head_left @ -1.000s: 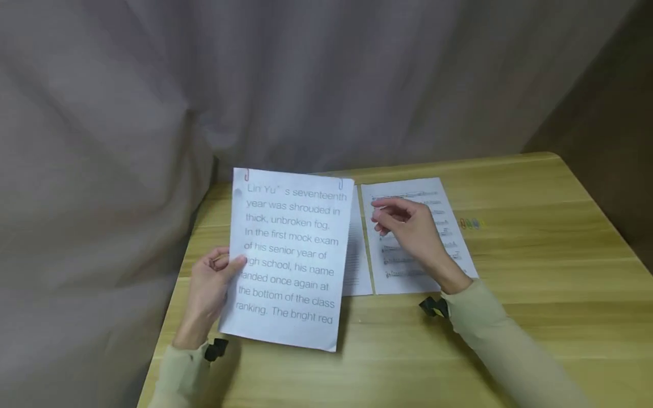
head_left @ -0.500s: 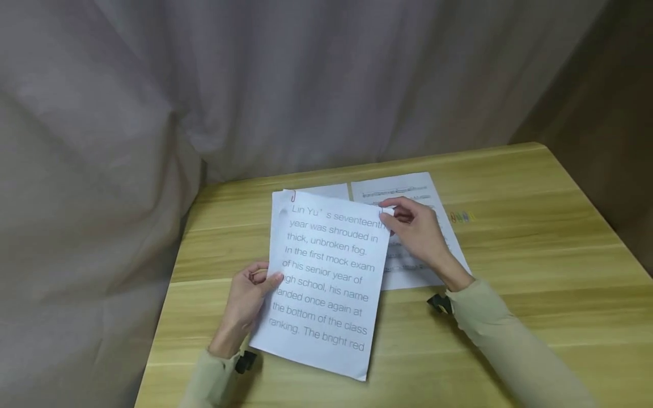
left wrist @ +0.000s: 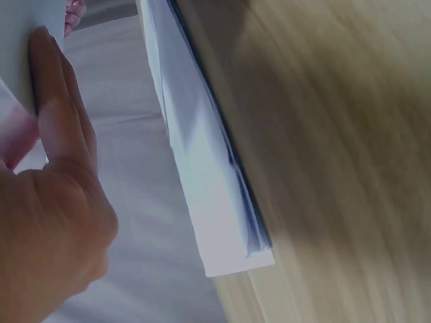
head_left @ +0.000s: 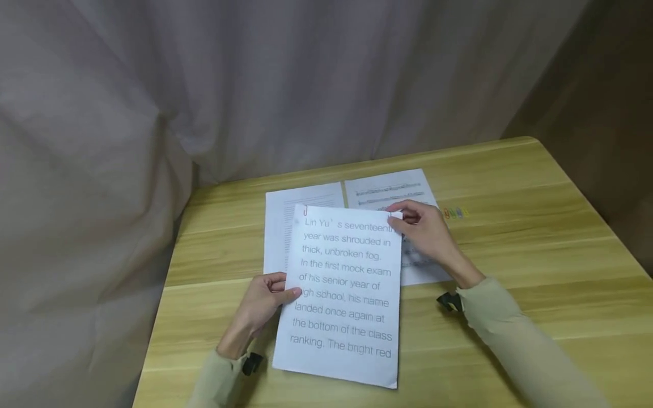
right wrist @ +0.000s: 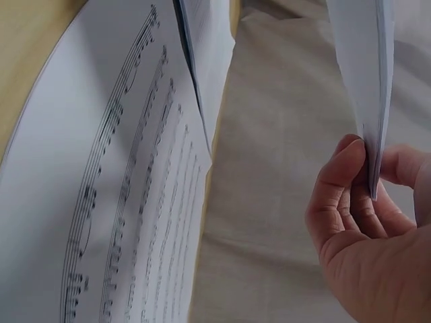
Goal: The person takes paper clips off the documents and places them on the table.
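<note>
A stack of paper sheets (head_left: 342, 294) with large printed text is held up above the table. My left hand (head_left: 262, 303) pinches its left edge, thumb on the front and fingers behind. At the top right corner my right hand (head_left: 425, 232) pinches the stack beside a paper clip; in the right wrist view the right hand (right wrist: 363, 235) has thumb and fingers on either side of the sheets (right wrist: 377, 87). A red paper clip (head_left: 305, 210) sits on the top left corner. The left wrist view shows the left hand (left wrist: 60, 182) with straight fingers against the sheet's back.
Behind the held stack lie a page of small text (head_left: 275, 226) and a sheet-music page (head_left: 388, 190), side by side and partly covered. Several coloured paper clips (head_left: 456, 213) lie right of the music on the wooden table (head_left: 535, 255). A grey curtain (head_left: 306, 85) hangs behind.
The left hand has carried the stack right and lower in the head view. The right hand, earlier apart from it above the music, has taken hold of its top right corner.
</note>
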`<state>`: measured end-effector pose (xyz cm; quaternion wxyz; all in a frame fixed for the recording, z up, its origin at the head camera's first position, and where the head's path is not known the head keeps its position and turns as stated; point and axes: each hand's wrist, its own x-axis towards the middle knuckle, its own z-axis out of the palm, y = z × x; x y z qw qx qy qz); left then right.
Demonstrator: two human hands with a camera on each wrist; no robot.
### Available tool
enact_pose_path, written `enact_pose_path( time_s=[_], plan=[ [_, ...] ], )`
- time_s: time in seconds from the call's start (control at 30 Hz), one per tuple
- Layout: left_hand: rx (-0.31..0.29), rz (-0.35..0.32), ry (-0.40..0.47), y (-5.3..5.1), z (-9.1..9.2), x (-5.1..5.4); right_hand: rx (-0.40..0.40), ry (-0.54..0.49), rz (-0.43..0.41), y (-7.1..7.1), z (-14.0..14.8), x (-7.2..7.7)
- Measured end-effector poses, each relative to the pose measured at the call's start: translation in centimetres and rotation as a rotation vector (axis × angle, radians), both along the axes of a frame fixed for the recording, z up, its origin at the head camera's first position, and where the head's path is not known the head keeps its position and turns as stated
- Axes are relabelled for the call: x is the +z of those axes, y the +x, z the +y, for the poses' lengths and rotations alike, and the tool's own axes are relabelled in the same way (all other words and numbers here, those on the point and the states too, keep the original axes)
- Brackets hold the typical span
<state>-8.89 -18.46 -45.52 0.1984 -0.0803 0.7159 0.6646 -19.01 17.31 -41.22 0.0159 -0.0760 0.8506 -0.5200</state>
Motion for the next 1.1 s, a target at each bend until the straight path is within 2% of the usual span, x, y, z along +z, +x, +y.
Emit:
enact_pose_path(
  time_s=[0.1,0.3,0.6,0.77,1.1],
  plan=[
    [-0.087,-0.008,0.002,-0.5,-0.4,0.0,0.002,0.009,-0.017,-0.2,0.0,0.2],
    [-0.146,-0.031,-0.026,-0.6,-0.5,0.6,-0.002,0.002,-0.055,-0.3,0.0,0.2],
    [-0.156,-0.025,-0.091,-0.8,-0.7,1.6,-0.021,-0.006,-0.043,-0.6,-0.5,-0.1],
    [-0.161,-0.014,-0.084,-0.8,-0.6,1.7,-0.055,0.002,-0.023,-0.5,-0.6,-0.1],
    [-0.163,0.000,-0.068,-0.7,-0.4,1.8,-0.154,-0.061,-0.010,0.0,-1.1,0.2]
  ],
)
